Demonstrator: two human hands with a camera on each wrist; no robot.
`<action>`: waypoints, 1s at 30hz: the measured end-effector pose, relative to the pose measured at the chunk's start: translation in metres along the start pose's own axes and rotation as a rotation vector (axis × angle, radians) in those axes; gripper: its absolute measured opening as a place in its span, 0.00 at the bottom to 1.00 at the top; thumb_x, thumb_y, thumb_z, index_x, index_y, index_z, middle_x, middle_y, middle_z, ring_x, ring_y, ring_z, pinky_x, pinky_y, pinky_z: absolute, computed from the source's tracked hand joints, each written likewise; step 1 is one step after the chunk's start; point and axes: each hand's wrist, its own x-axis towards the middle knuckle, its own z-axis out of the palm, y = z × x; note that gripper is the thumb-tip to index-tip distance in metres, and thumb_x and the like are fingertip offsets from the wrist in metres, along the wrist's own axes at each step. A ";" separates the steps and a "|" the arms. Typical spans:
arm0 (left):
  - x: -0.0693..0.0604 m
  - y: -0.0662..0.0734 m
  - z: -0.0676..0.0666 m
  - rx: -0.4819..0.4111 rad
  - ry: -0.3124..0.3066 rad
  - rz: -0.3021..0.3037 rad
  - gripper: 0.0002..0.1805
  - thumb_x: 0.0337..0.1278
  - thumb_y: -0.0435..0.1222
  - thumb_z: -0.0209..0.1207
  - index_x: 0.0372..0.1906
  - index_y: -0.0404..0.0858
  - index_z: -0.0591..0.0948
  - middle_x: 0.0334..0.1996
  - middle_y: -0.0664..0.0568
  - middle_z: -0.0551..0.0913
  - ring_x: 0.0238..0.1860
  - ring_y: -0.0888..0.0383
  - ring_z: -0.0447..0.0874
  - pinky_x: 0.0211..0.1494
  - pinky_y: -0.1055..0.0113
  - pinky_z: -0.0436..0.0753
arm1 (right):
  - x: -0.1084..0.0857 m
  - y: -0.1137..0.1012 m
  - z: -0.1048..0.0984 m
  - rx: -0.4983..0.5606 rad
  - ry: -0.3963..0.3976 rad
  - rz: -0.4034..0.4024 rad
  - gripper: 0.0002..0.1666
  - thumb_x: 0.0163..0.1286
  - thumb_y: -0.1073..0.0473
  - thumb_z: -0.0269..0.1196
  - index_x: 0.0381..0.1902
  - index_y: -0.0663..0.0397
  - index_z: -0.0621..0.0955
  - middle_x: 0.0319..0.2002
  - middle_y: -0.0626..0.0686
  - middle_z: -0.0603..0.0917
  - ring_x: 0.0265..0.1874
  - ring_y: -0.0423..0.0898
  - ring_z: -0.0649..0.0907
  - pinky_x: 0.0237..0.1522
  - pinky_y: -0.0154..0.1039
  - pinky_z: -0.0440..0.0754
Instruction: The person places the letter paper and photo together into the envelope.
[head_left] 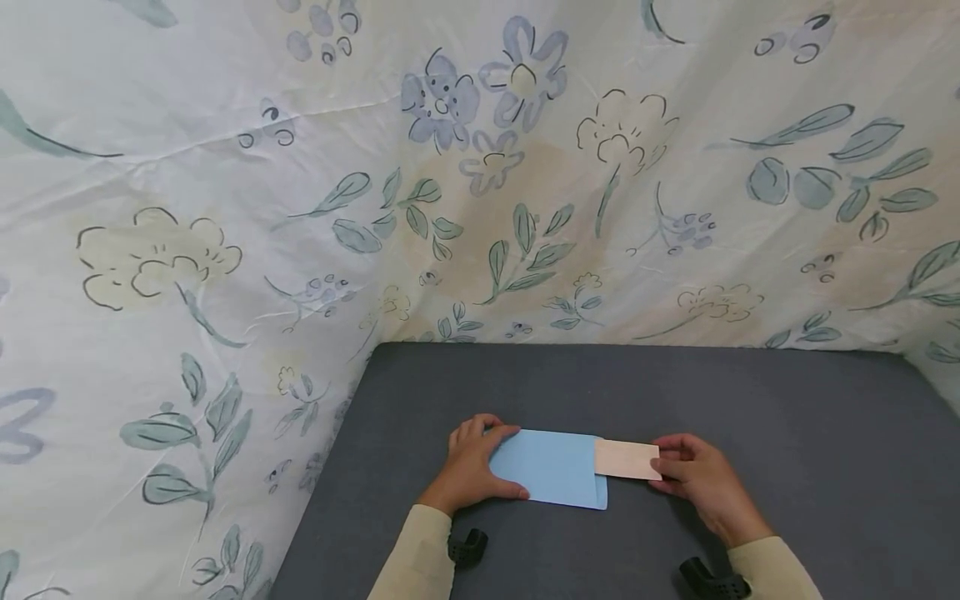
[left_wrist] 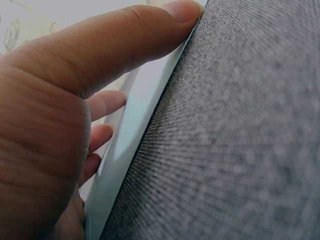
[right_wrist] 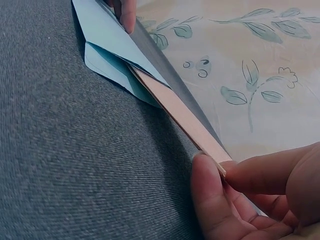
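Observation:
A light blue envelope [head_left: 551,467] lies on the grey tabletop with its open end to the right. At its left end my left hand [head_left: 476,462] holds it, thumb [left_wrist: 145,35] along the near edge and fingers at the far edge. A pale peach card [head_left: 626,460] sticks out of the envelope's mouth; its left part is hidden inside. My right hand [head_left: 697,479] pinches the card's outer end between thumb and fingers. The right wrist view shows the card [right_wrist: 185,117] running between the two layers of the envelope [right_wrist: 117,40], which stand slightly apart.
The grey cloth-like tabletop [head_left: 600,383] spreads around both hands. A floral curtain [head_left: 480,208] hangs behind its back edge and along the left side. Each wrist wears a black band-like device [head_left: 467,547].

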 end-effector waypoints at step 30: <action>-0.007 -0.006 -0.004 -0.014 -0.018 0.022 0.54 0.40 0.63 0.85 0.77 0.54 0.79 0.69 0.53 0.68 0.70 0.47 0.61 0.75 0.37 0.55 | -0.015 -0.001 0.016 -0.088 0.013 -0.019 0.23 0.77 0.70 0.67 0.65 0.75 0.75 0.47 0.62 0.82 0.41 0.51 0.85 0.40 0.42 0.89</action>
